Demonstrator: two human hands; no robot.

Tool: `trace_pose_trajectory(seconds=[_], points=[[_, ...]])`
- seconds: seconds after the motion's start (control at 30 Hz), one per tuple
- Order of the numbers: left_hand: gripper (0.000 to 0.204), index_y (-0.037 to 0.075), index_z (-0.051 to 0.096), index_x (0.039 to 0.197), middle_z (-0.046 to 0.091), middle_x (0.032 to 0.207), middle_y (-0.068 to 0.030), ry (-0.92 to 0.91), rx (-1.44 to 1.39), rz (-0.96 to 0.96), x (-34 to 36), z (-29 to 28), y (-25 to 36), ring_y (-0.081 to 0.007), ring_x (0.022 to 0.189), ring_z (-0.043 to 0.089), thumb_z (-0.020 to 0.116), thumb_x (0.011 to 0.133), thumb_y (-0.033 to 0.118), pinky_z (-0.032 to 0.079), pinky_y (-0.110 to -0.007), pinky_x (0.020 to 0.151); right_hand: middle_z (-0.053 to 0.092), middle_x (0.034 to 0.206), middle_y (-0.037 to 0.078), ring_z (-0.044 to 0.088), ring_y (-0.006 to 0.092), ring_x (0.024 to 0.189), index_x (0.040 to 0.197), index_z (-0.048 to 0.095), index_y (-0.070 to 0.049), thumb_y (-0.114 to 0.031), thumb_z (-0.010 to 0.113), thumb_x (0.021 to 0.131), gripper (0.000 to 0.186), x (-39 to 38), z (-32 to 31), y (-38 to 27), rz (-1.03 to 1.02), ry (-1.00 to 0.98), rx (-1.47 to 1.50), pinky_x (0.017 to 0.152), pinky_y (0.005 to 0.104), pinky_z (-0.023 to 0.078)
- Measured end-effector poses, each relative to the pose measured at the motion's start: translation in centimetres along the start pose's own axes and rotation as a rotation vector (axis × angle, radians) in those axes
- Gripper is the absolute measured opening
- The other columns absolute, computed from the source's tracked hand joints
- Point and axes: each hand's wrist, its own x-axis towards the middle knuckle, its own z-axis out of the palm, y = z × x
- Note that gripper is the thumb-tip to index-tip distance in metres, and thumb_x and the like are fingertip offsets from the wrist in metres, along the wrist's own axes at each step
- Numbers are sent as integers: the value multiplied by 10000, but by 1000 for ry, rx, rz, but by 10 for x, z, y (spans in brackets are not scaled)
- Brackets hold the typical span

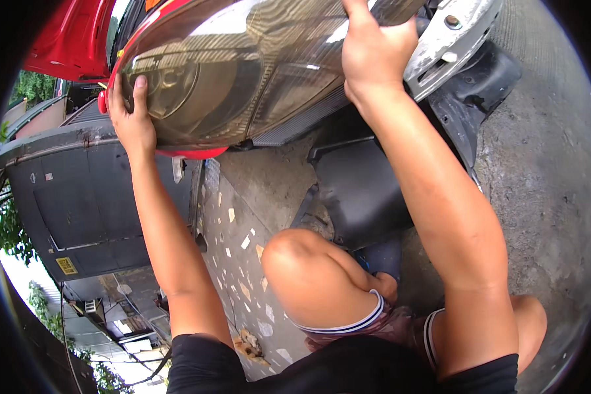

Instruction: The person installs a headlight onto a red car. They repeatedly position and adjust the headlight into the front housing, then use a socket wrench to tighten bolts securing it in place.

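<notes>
A large headlight (236,85) with a clear, yellowish lens spans the top of the head view, beside red bodywork (197,152). My left hand (131,118) grips its left end, thumb on the lens. My right hand (377,56) holds its upper right part, wrist against the lens. A white metal bracket (440,52) lies just right of my right hand. A black plastic liner (354,190) hangs below the headlight, with another black panel (486,85) to its right.
A raised red panel (72,36) is at the upper left. A dark grey panelled structure (92,203) stands beyond my left arm. My bent knee (289,256) is low in the centre, over a floor (532,197) of rough concrete and scattered stone pieces.
</notes>
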Motion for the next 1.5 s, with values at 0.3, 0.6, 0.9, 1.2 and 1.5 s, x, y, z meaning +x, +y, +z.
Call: trace_pose_trajectory(seconds=[0.3,0.6,0.9,1.2,1.5], points=[[846,162,539,1602,413,1668,-272,-38,210,-58,11,-3,-1,-423,1566,364,705,943,666,290,-526,1276,699,1238,54,649,183,1139,1328,632,-13,-127,825,948,442,21,2,-18,254,23,173,1027,368,496],[897,113,589,1562,491,1649,-234,-175,145,-179,70,2,34,-384,1481,526,732,893,693,386,-451,1230,774,1105,65,688,153,984,1173,734,37,-198,806,1001,300,29,-1,-38,247,103,116,921,334,534],[853,58,609,1532,632,1516,-227,-140,209,-106,69,8,40,-338,1436,577,725,933,654,376,-403,1223,792,1008,89,708,174,899,1106,743,54,-253,799,1008,327,35,1,-29,128,126,-65,855,349,552],[925,65,571,1566,543,1602,-223,-179,275,-85,68,6,7,-377,1478,518,688,920,717,374,-459,1231,783,1073,94,704,171,973,1169,730,51,-250,814,994,358,33,1,-23,139,117,-83,906,344,551],[831,50,588,1550,501,1642,-234,-148,135,-123,62,0,-11,-362,1512,490,728,951,610,344,-409,1250,748,1140,66,664,158,1024,1213,713,20,-307,767,1033,377,25,9,-28,95,61,-189,947,333,524]])
